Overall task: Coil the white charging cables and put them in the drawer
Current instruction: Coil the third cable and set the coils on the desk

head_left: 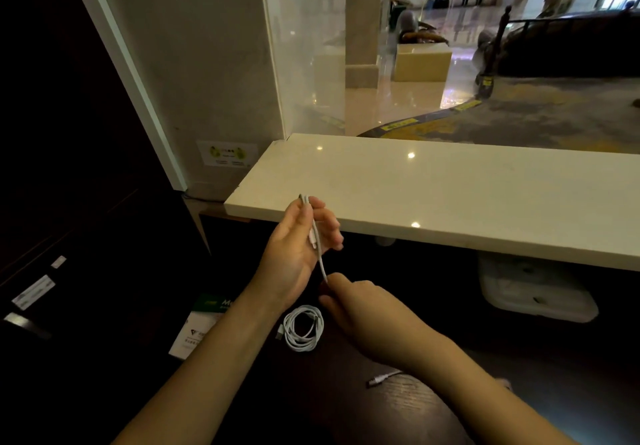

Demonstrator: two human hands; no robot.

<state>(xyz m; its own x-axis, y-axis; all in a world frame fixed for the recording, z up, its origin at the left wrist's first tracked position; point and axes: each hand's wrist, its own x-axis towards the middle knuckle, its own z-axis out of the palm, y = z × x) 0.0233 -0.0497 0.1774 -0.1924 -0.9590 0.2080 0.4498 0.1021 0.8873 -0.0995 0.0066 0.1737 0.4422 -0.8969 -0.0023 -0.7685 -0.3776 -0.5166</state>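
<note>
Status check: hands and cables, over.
Left hand holds thin white charging cable; right hand pinches it lower. Second white cable coiled on dark desk. Drawer not in view.

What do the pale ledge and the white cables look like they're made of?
The ledge: probably polished stone or a stone-like composite; it is cream, glossy, and mirrors lights as sharp spots. The coiled cable and the held cable: likely smooth plastic or rubbery sheathing, plain white, bending freely into loops.
</note>
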